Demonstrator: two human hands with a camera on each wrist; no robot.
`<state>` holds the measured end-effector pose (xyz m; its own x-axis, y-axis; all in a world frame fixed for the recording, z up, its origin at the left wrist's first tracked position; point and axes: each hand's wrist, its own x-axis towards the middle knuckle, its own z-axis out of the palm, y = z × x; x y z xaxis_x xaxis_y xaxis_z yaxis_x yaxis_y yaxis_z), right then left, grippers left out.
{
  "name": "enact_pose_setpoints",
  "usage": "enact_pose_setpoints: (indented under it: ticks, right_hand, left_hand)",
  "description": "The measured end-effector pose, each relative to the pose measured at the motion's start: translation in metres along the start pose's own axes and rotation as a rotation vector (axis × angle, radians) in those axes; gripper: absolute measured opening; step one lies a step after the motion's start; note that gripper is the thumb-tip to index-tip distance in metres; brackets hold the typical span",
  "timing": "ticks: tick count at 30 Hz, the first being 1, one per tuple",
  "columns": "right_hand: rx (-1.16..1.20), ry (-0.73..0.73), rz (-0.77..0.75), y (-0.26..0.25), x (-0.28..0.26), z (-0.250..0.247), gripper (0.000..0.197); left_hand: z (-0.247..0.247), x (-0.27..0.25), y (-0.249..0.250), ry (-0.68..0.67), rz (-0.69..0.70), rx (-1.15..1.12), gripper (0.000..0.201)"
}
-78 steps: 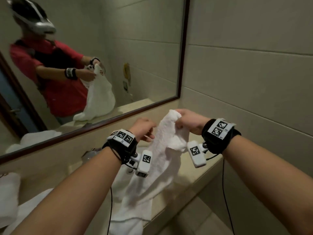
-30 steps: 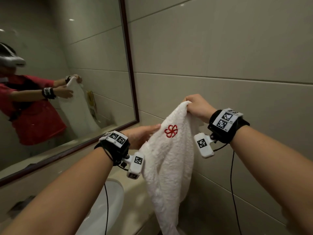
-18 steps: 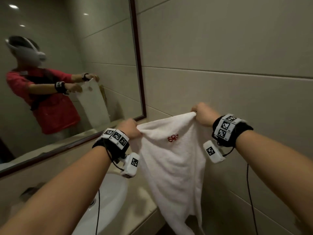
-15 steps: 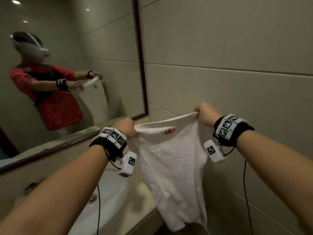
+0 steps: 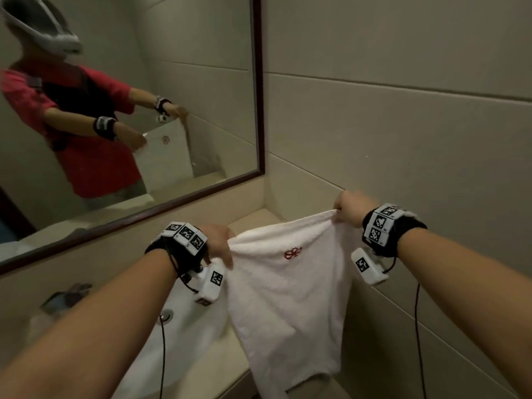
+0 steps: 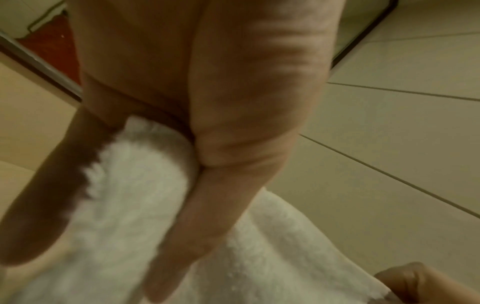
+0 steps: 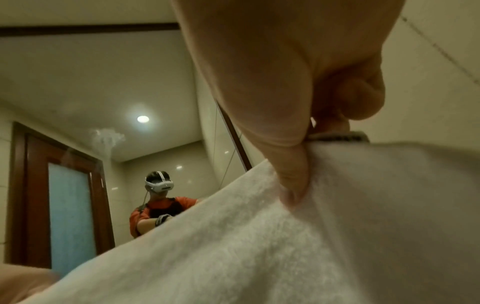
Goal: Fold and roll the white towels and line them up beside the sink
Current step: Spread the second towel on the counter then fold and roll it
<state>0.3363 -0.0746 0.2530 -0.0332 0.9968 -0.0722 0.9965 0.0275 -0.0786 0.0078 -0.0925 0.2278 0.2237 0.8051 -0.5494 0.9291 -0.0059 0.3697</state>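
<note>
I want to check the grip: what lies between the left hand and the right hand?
The white towel stretches between the left hand and right hand, each pinching a top corner; its red emblem sits midway. The head view shows this.

A white terry-cloth towel (image 5: 290,298) with a small red flower emblem (image 5: 292,252) stitched near its upper edge hangs spread open in the air, pulled fairly taut along the top between its two upper corners. Its lower part drapes past the front edge of the beige stone worktop (image 5: 227,358), just right of the white basin sink (image 5: 190,335).
</note>
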Motion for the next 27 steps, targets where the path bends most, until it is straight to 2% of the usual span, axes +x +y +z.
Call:
enact_pose_setpoints:
  ticks: [5, 12, 15, 18, 20, 23, 25, 27]
  right_hand:
    - [0.044, -0.064, 0.110, -0.028, 0.022, 0.017, 0.012]
    - [0.319, -0.022, 0.172, -0.046, 0.061, 0.064, 0.017]
    - [0.465, 0.091, 0.193, -0.047, 0.079, 0.076, 0.024]
    - [0.556, 0.188, 0.196, -0.051, 0.095, 0.080, 0.021]
    - [0.574, 0.265, 0.191, -0.056, 0.108, 0.080, 0.018]
    - [0.677, 0.410, 0.158, -0.066, 0.131, 0.075, 0.026]
    - [0.694, 0.444, 0.114, -0.074, 0.152, 0.073, 0.031]
    - [0.678, 0.422, 0.051, -0.081, 0.173, 0.077, 0.032]
  left_hand:
    - [-0.019, 0.016, -0.026, 0.186, -0.080, 0.201, 0.031]
    - [-0.011, 0.041, -0.067, 0.183, -0.128, 0.228, 0.025]
    - [-0.008, 0.053, -0.081, 0.250, -0.149, 0.116, 0.025]
    - [-0.008, 0.062, -0.092, 0.317, -0.167, -0.037, 0.022]
    - [-0.008, 0.071, -0.097, 0.343, -0.171, -0.174, 0.021]
    - [-0.010, 0.092, -0.105, 0.432, -0.202, -0.428, 0.024]
    - [-0.015, 0.107, -0.111, 0.460, -0.242, -0.527, 0.024]
    - [-0.017, 0.121, -0.115, 0.409, -0.298, -0.593, 0.013]
